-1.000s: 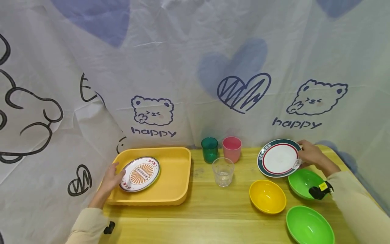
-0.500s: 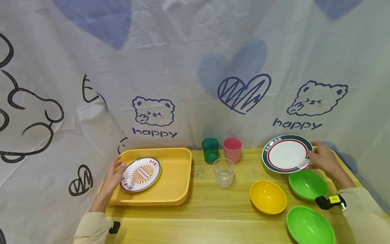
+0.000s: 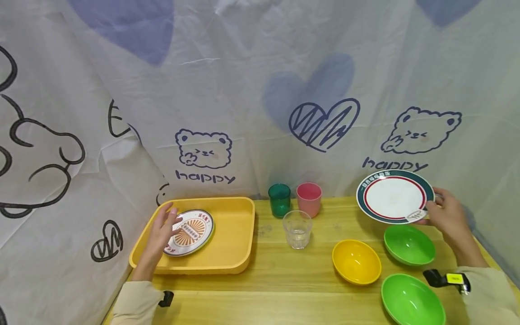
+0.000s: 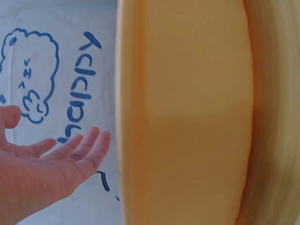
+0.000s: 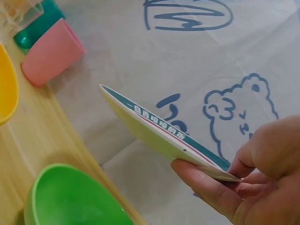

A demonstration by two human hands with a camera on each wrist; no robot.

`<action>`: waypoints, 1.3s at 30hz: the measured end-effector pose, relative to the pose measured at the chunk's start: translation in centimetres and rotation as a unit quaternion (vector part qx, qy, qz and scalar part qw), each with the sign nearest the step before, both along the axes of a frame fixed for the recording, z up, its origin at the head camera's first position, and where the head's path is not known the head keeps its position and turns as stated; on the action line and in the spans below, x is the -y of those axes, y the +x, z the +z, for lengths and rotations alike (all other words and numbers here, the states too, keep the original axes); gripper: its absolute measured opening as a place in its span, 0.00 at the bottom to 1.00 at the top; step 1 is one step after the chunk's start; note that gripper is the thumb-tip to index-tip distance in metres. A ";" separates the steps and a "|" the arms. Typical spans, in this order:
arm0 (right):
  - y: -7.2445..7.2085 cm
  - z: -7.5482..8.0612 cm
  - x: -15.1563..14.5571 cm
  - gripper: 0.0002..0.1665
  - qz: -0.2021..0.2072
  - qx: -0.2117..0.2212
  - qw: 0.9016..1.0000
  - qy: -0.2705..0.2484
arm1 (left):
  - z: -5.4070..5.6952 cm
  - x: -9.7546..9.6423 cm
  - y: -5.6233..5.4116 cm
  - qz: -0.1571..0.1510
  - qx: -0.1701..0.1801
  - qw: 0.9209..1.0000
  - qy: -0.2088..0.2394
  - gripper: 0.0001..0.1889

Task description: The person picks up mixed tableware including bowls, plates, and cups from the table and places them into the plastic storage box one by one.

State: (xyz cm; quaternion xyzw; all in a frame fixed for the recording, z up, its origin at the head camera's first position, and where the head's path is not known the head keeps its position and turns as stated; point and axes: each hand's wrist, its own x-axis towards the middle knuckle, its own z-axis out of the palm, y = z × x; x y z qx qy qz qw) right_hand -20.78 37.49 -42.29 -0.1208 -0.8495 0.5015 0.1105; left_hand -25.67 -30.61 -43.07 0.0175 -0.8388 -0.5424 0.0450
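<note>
My right hand [image 3: 448, 214] pinches the right edge of a white plate [image 3: 394, 197] with a dark green rim and a red ring. In the right wrist view the plate [image 5: 154, 136] is seen nearly edge-on, raised above the table, thumb on one face and fingers on the other. Over the left side of a yellow tray [image 3: 233, 234] hovers my left hand [image 3: 160, 234], its fingers loosely spread and holding nothing. A smaller oval plate [image 3: 191, 232] with an orange sunburst print lies in that tray, partly covered by the left hand in the head view.
A green cup [image 3: 279, 201], a pink cup [image 3: 309, 199] and a clear cup [image 3: 298, 230] stand mid-table. To the right sit a yellow bowl [image 3: 356, 262] and two green bowls, one far [image 3: 409, 245] and one near [image 3: 412, 299]. A printed cloth [image 3: 252, 99] hangs behind the table.
The right hand has carried the green-rimmed plate up and to the right, away from the bowls. My left hand has shifted right, further over the tray.
</note>
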 end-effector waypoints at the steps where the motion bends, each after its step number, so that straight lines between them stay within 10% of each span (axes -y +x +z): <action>1: 0.1 0.0 0.0 0.37 -0.006 -0.004 1.000 -0.004 | 0.0 -0.2 0.0 -0.004 -0.002 1.000 0.008 0.34; 23: 2.5 1.1 2.7 0.38 -0.069 -0.056 0.990 -0.111 | 1.0 -5.2 0.5 -0.054 -0.011 0.993 0.106 0.33; 39: 3.6 0.0 2.8 0.38 -0.043 -0.131 0.948 -0.287 | 0.5 -8.9 0.7 -0.079 -0.042 0.981 0.171 0.32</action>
